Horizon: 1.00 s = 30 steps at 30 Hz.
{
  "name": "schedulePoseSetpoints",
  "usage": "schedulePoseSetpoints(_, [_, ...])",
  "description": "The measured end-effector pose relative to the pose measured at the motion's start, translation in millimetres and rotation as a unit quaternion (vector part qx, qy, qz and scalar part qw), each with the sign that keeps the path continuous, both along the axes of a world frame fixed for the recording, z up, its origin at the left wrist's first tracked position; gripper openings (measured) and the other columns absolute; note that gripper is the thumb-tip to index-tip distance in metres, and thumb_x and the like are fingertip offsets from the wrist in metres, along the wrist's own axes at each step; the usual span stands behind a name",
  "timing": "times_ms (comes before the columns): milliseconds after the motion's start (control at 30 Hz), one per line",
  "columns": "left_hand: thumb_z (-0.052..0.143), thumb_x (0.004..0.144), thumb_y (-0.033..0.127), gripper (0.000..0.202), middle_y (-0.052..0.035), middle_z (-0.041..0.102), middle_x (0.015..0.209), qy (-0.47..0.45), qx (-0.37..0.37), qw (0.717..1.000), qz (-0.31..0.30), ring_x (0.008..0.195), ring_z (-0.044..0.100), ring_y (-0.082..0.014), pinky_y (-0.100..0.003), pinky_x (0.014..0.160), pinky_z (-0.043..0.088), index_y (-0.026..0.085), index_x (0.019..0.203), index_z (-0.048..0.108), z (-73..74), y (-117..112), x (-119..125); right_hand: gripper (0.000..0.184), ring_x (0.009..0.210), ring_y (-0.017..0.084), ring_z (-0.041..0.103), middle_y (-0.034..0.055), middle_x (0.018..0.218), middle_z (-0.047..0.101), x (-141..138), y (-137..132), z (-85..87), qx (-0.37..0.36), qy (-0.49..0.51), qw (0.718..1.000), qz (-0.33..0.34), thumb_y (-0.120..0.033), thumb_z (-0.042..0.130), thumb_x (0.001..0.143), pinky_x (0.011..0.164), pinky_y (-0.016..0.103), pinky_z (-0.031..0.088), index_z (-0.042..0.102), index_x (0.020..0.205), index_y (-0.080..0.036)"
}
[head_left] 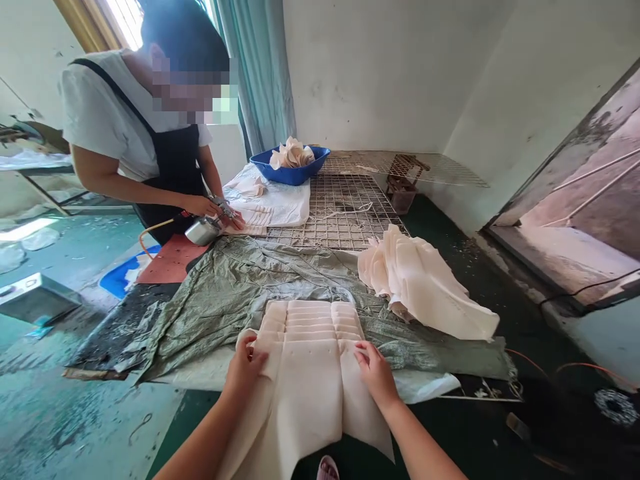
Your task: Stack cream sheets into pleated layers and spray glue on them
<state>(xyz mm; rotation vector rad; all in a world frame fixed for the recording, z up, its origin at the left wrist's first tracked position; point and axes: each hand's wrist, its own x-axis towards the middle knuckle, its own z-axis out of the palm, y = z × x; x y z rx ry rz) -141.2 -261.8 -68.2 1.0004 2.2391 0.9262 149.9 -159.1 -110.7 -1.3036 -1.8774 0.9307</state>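
Several cream cut pieces of fabric or soft sheet (313,373) lie in a stepped, overlapping stack in front of me. Their far ends rest on the table's near side, and their long ends hang over its edge towards me. My left hand (245,367) is closed round the stack's left edge, thumb on top. At the right edge, my right hand (376,373) grips the pieces with bent fingers, some of which are hidden. A second loose heap of cream pieces (425,283) lies on the table to the right.
Crumpled green-grey cloth (220,287) covers the table's near part; wire mesh (345,200) lies beyond. A blue basin (293,175) of cream pieces stands at the back. At left, a co-worker (175,147) holds a spray gun (205,229) over other pieces. A metal can (40,300) is on the floor.
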Motion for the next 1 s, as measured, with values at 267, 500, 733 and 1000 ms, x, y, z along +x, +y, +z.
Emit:
schedulePoseSetpoints(267, [0.057, 0.057, 0.034, 0.033, 0.0040, 0.055, 0.066, 0.043, -0.011, 0.999, 0.027, 0.065, 0.056, -0.0184, -0.030, 0.061, 0.042, 0.023, 0.088, 0.049, 2.7, 2, -3, 0.025, 0.097, 0.024, 0.059, 0.0075, 0.103, 0.062, -1, 5, -1.0, 0.032, -0.101, 0.994, -0.010, -0.024, 0.048, 0.076, 0.083, 0.037, 0.047, 0.056, 0.099, -0.021])
schedulePoseSetpoints(500, [0.058, 0.058, 0.027, 0.022, 0.0047, 0.050, 0.064, 0.087, -0.062, 0.994, 0.029, 0.061, 0.051, -0.0165, -0.027, 0.057, 0.036, 0.022, 0.077, 0.048, 10.5, 6, 2, 0.041, 0.097, 0.026, 0.055, 0.0065, 0.101, 0.060, -5, 27, 13.9, -0.026, -0.208, 0.977, 0.032, -0.017, 0.058, 0.065, 0.088, 0.036, 0.041, 0.059, 0.105, -0.022])
schedulePoseSetpoints(733, [0.051, 0.064, 0.018, 0.009, 0.0036, 0.051, 0.063, 0.116, -0.096, 0.988, -0.026, 0.062, 0.049, -0.0157, -0.026, 0.057, 0.029, 0.022, 0.064, 0.044, 30.8, 10, 4, 0.016, 0.084, 0.022, 0.055, 0.0013, 0.083, 0.056, -7, 38, 26.5, -0.059, -0.184, 0.979, 0.068, -0.015, 0.057, 0.059, 0.077, 0.032, 0.042, 0.053, 0.073, -0.022])
schedulePoseSetpoints(1000, [0.051, 0.066, 0.022, 0.005, 0.0038, 0.054, 0.060, 0.084, -0.148, 0.983, -0.070, 0.061, 0.053, -0.0150, -0.024, 0.056, 0.036, 0.020, 0.061, 0.049, 28.7, 20, -18, 0.026, 0.073, 0.018, 0.061, -0.0018, 0.076, 0.063, -9, 42, 22.0, -0.135, -0.109, 0.982, 0.078, -0.013, 0.055, 0.060, 0.065, 0.026, 0.046, 0.051, 0.084, -0.021])
